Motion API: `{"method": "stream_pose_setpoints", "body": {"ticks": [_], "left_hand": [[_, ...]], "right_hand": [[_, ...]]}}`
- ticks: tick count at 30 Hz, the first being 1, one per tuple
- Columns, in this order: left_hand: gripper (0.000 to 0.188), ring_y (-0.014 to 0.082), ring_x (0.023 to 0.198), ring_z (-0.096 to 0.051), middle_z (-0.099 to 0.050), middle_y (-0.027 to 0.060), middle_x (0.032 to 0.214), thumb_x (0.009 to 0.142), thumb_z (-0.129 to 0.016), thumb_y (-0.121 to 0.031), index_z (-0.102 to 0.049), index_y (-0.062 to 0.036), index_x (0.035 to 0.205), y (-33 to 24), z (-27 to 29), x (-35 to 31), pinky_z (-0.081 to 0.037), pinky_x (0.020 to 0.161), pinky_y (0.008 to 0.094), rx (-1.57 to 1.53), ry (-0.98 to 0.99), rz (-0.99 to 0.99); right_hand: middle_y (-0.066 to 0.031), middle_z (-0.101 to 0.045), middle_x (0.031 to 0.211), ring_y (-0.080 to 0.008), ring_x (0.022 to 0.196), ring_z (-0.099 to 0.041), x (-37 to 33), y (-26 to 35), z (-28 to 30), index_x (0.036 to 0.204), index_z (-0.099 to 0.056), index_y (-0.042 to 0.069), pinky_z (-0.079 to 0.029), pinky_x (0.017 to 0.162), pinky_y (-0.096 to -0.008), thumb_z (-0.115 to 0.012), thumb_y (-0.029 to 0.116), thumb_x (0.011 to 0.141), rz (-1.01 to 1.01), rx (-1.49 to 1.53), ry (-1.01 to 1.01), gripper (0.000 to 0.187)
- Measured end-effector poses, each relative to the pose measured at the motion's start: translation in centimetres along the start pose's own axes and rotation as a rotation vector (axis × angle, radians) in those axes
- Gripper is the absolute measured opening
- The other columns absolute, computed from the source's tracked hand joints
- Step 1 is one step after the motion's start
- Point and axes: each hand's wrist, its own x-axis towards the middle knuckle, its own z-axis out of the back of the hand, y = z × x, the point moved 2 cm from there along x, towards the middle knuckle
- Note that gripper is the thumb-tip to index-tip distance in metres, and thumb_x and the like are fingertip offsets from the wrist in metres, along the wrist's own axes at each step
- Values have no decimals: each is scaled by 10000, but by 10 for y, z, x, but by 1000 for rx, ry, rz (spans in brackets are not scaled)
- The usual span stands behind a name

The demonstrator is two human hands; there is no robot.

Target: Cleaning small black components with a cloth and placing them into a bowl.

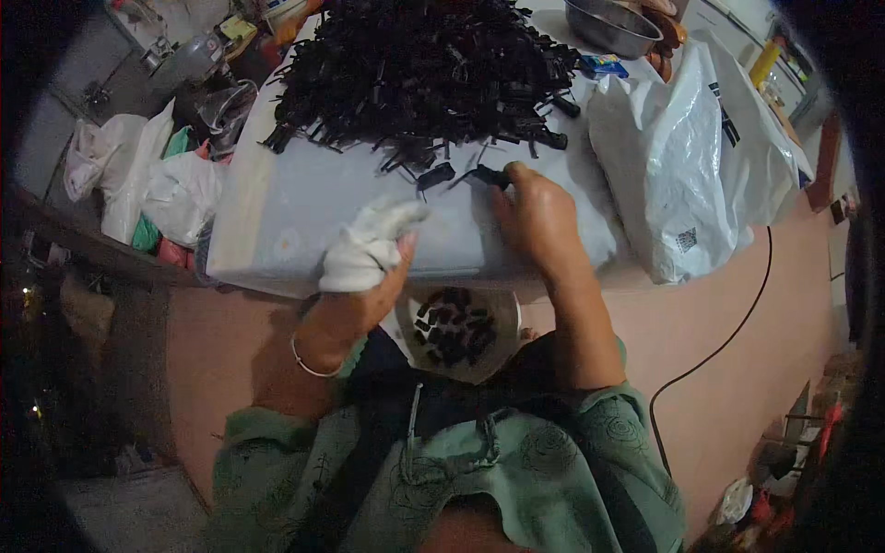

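Note:
A big heap of small black parts with thin strips sticking out [419, 78] covers the far part of the white table [304, 212]. At its near edge, my right hand [544, 217] pinches one small black part [491, 176] between thumb and fingers. Another black part [436, 175] lies just left of it. My left hand [369, 253] is over the table's front edge, its fingers covered by white cloth [364, 241], perhaps a glove; blur hides how the fingers are bent. Below the edge, between my legs, a pale round container [505, 323] holds several short black pieces.
On the table's right leans a large white plastic sack [654, 175]. Behind it stands a metal bowl [613, 28]. Filled plastic bags [184, 198] sit left of the table. A black cable [714, 355] runs across the reddish floor at right.

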Motion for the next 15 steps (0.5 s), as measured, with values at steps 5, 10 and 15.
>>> {"method": "stream_pose_setpoints", "body": {"ticks": [5, 10, 15], "left_hand": [[276, 177, 1042, -490, -557, 113, 1061, 844, -524, -61, -519, 20, 1108, 2, 4, 13, -386, 883, 276, -150, -46, -82], [345, 131, 973, -499, -532, 92, 1075, 842, -525, -48, -438, 23, 1168, 9, -13, 6, -409, 850, 257, -557, 343, 169], [283, 99, 864, -530, -570, 63, 949, 858, -497, -40, -454, 24, 1130, 2, -15, 5, -441, 772, 223, -623, 100, 406]], "right_hand": [[-166, -555, 684, -318, 625, -562, -18, 16, 37, 898, -512, 18, -427, 533, -383, -597, 137, 765, 220, 306, 137, 197], [-165, -562, 667, -354, 649, -549, -26, 32, 30, 938, -502, 14, -431, 574, -401, -610, 175, 766, 345, 615, 384, 259], [-123, -526, 661, -253, 573, -523, -27, 44, 38, 947, -537, 8, -416, 531, -314, -658, 108, 723, 283, 744, 313, 274]]}}
